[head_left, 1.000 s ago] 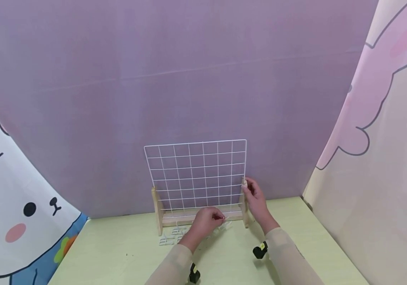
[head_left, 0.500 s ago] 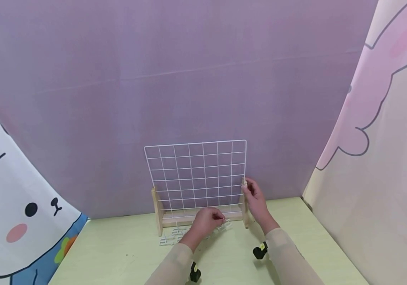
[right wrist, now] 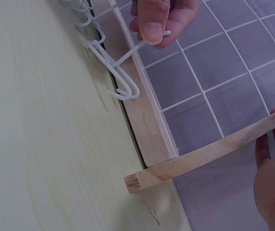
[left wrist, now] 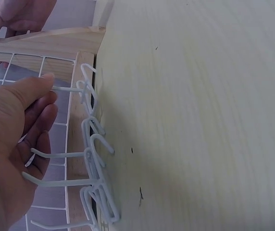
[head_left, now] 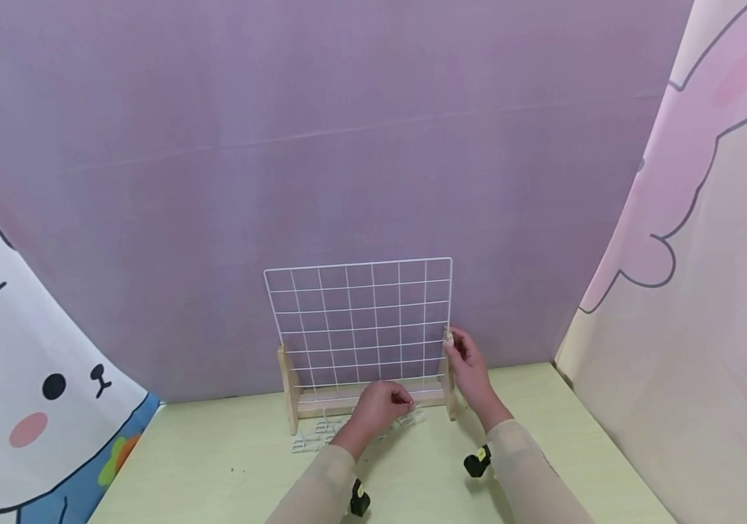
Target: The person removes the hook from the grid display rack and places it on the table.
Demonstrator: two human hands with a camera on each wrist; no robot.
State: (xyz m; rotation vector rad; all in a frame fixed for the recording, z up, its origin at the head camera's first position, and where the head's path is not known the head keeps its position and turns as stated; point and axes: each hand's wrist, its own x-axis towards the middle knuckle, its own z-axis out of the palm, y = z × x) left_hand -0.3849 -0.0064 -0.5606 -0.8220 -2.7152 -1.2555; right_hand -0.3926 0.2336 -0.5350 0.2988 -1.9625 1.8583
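Note:
My left hand [head_left: 376, 411] pinches a white wire hook [right wrist: 127, 85] by its prong between thumb and fingertips. The prong's tip pokes out past the thumb in the right wrist view, and the hook's looped body hangs close to the table. Several similar wire hooks [left wrist: 56, 183] lie just beneath this hand. A white wire grid panel [head_left: 358, 264] stands upright in a wooden stand [head_left: 288, 389] behind it. My right hand [head_left: 471, 367] grips the stand's right post [right wrist: 214, 154] near its top, thumb in front; some fingers are hidden behind the wood.
The stand and hooks rest on a pale yellow table [head_left: 209, 466]. A purple backdrop [head_left: 360, 145] rises close behind the panel. Cartoon-printed cloths hang at the left [head_left: 13, 393] and right [head_left: 694, 306]. A small black wrist camera [head_left: 478, 461] hangs below each sleeve.
Both hands keep their places. The hook under my left fingertips has shifted very slightly, and the panel and stand stay put.

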